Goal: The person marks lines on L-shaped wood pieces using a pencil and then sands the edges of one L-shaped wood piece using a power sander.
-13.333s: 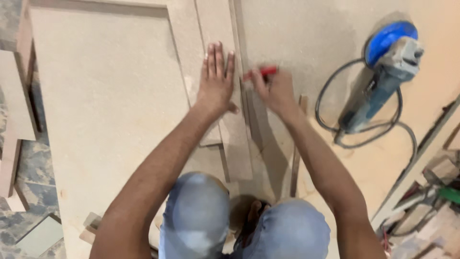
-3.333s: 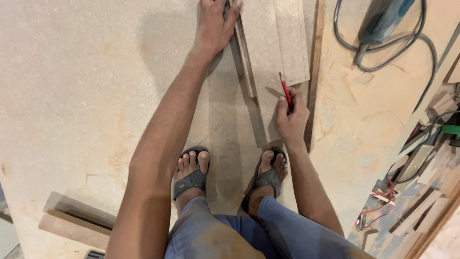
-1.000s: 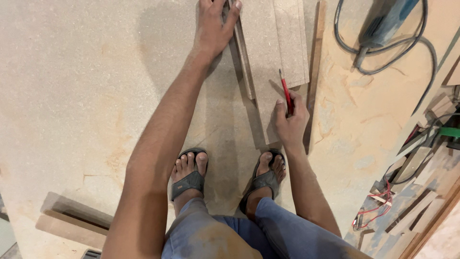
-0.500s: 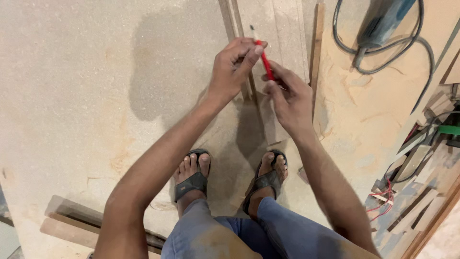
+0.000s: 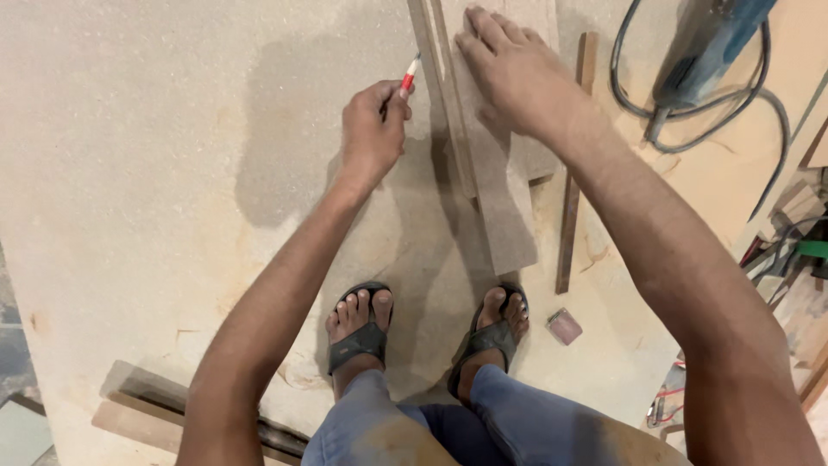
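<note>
Dusty workshop floor, covered by big pale fibreboard sheet [image 5: 172,173] w/ sawdust all over. Stood on sheet in dark sandals [image 5: 358,332], jeans visible at bottom edge, looked straight down.

Left hand [image 5: 371,129]: arm stretched fwd, fist curled shut round red pencil [image 5: 410,78], tip pointing up and away, hovering just left of narrow board strips [image 5: 496,198]; whether tip touched sheet can't be told. Right hand [image 5: 517,65]: arm reached fwd across body line, palm down, fingers [image 5: 483,26] spread flat, pressed on top of strips, gripping nothing.

Strips lay lengthwise away from feet, stacked side by side, near end just ahead of right sandal. Thin brown wood batten [image 5: 573,173] lay just right of strips, parallel. Small pinkish block [image 5: 564,326] on sheet near right foot. Blue power tool [image 5: 720,39] w/ looped black cable [image 5: 655,112] at upper right, well apart from both hands. Offcuts and red wires [image 5: 668,406] along right edge; wood scraps [image 5: 138,414] at lower left past sheet edge.
</note>
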